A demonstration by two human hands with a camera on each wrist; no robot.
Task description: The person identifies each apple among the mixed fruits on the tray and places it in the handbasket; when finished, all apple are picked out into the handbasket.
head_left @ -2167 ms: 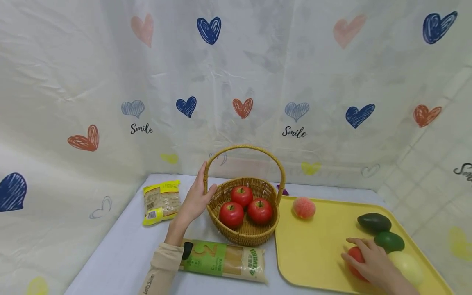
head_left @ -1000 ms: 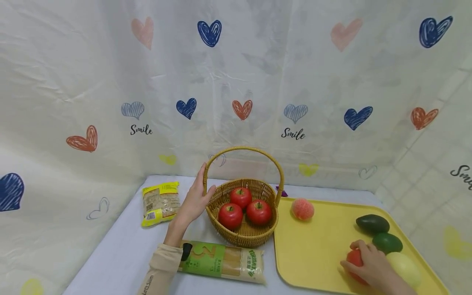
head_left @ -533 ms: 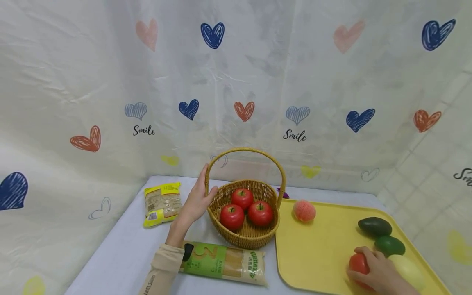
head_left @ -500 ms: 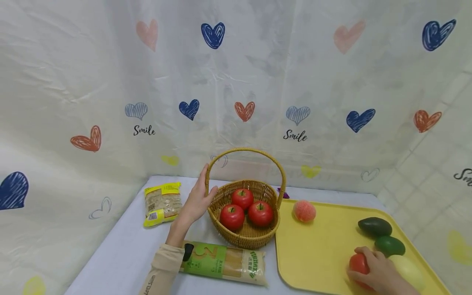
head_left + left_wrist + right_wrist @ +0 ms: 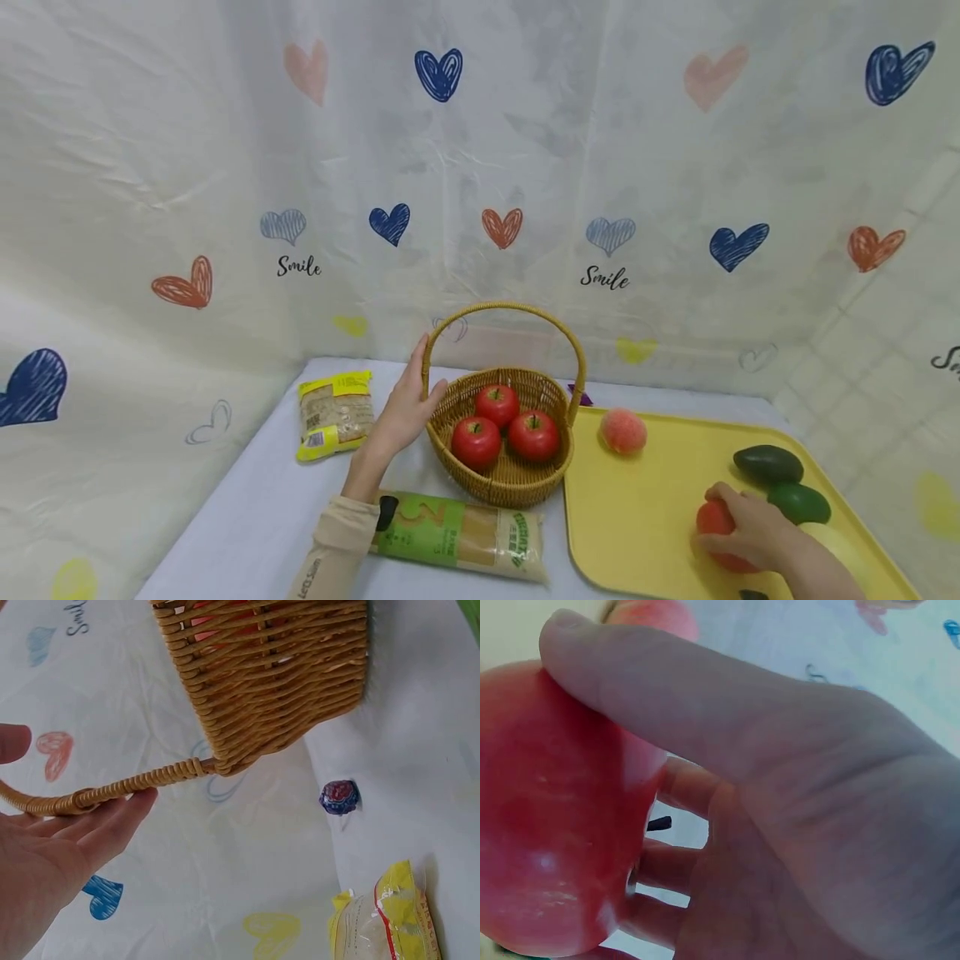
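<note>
Head view: nearest, at four o'clock, the right hand [image 5: 750,537] curls its grip around a red apple [image 5: 714,523] on the yellow tray [image 5: 645,517]. At twelve o'clock, farther off, the left hand [image 5: 405,412] rests with fingers straight against the wicker basket [image 5: 510,479] handle on the bench [image 5: 247,517], three apples [image 5: 504,421] inside.

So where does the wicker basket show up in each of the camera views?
Head: the wicker basket stands at centre on the table, three red apples inside, the left hand against its handle.
Left wrist: the basket fills the top, its handle running down-left onto the fingers.
Right wrist: not in it.
Shared landmark: the yellow snack packet, bottom right in the left wrist view.
</note>
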